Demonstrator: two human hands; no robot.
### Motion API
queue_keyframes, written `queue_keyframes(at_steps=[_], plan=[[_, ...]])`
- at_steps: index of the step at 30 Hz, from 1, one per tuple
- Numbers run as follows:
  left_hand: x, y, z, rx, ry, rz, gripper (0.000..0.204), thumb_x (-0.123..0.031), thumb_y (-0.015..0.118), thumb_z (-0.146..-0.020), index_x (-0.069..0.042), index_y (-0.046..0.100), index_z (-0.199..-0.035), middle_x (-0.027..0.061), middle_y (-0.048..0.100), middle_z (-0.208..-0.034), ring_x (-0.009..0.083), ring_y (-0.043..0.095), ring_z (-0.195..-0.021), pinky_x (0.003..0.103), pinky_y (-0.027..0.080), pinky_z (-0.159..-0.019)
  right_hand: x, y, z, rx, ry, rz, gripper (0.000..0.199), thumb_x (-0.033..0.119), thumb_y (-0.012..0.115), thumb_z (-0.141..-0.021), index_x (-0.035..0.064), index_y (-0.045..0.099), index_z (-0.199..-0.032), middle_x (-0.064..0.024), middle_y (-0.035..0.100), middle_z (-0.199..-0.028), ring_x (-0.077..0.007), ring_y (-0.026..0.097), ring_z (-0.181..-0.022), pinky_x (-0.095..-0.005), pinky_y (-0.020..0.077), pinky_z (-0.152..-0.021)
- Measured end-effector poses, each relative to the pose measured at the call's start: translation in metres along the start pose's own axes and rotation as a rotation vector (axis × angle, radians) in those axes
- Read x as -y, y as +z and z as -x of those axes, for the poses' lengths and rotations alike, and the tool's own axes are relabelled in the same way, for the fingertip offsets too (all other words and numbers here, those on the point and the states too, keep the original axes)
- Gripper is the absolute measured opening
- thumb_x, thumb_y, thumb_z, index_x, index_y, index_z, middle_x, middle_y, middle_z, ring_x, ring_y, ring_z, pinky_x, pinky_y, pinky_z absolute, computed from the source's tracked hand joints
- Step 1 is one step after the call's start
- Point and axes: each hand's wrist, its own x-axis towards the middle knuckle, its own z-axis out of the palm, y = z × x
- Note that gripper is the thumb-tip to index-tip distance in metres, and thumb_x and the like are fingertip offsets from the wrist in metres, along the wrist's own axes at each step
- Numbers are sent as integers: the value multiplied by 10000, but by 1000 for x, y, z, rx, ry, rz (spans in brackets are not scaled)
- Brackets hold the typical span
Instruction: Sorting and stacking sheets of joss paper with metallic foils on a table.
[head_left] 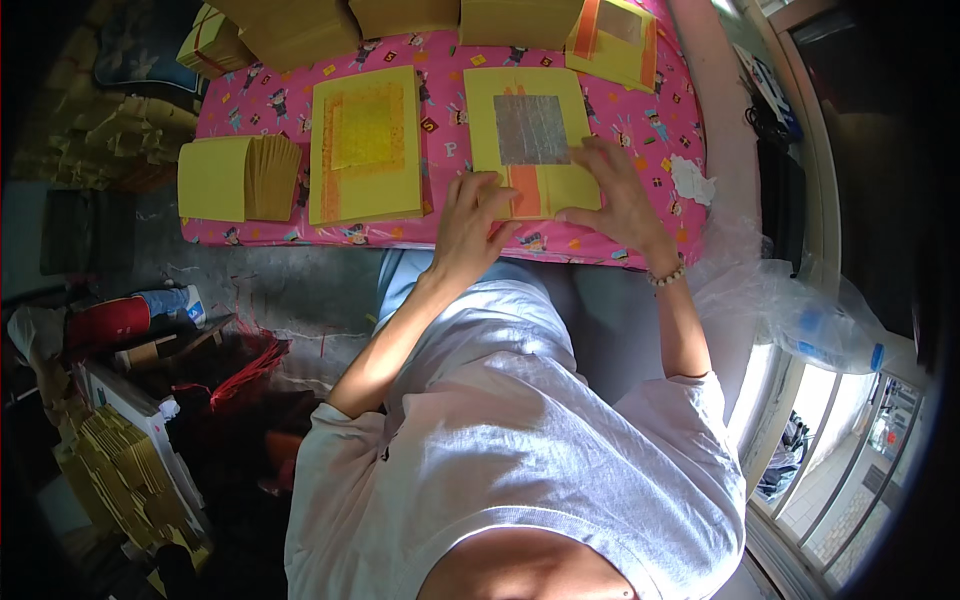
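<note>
A stack of yellow paper sheets [555,188] lies on the pink table cover, with a silver foil square [532,130] and orange-red stripes on its top sheet. My left hand [470,225] rests at its lower left corner, fingers bent and apart, thumb away from them. My right hand [622,200] spans its lower right corner, fingers spread along the right edge and thumb near the bottom edge. Neither hand is closed around anything. To the left lies another yellow paper stack [365,200] with a gold square [365,130] framed in orange.
A fanned bundle of yellow paper [215,180] lies at the table's left. Larger paper stacks [300,30] line the far edge, with another foil-marked stack [615,45] at far right. A crumpled white paper [692,180] and clear plastic bag [820,320] are at right. Red strings [245,370] lie lower left.
</note>
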Motion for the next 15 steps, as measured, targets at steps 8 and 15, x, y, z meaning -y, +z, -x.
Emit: queue_keyframes(at_steps=[8,15], plan=[[-1,0,-1,-35,8,11,329,-80,720,-732,-58,592,-1034,144,510,-1136,352,448,-1100,431,418,-923,-3,16,-18,-46,376,-259,745,359,612,-874,-112,286,-1349,-281,363,-1362,-374,355,-1296,-388,331,-1055],[3,1,-1,-24,26,-27,318,-108,728,-731,-76,616,-1027,114,541,-1100,334,458,-1106,424,420,-927,-10,14,-18,-62,347,-270,687,335,610,-879,-69,322,-1353,-270,378,-1350,-368,392,-1268,-382,351,-1038]])
